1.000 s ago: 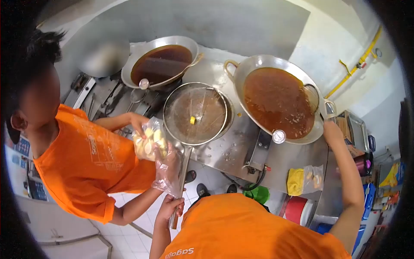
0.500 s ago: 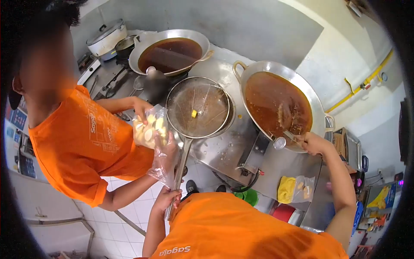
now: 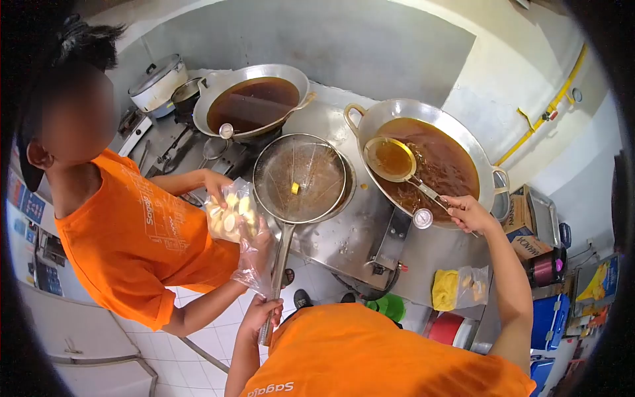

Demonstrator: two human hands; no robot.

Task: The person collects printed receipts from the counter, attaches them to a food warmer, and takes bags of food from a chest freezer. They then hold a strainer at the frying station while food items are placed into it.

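Note:
My left hand [image 3: 260,315] is closed round the long metal handle of a large round strainer [image 3: 324,169]. One small yellow piece [image 3: 295,188] lies in its mesh, above a metal vessel mostly hidden beneath. My right hand [image 3: 468,215] grips the handle of a smaller skimmer [image 3: 391,159]. Its round head is over the left part of the right wok [image 3: 464,135], at the brown liquid [image 3: 450,165]; whether it touches the liquid I cannot tell. A dial thermometer [image 3: 422,218] sits at the wok's near rim, close to my right hand.
At my left, a co-worker in an orange shirt [image 3: 145,231] holds a clear bag [image 3: 231,215] of pale yellow pieces. A second wok [image 3: 204,111] of dark liquid stands behind. A yellow cloth [image 3: 444,290] lies at right by another bag [image 3: 471,288]. A gas pipe [image 3: 549,109] crosses the wall.
The smaller skimmer's head, earlier out of sight in the liquid, now shows at the left of the right wok. My view has shifted slightly. The left hand keeps its hold on the large strainer.

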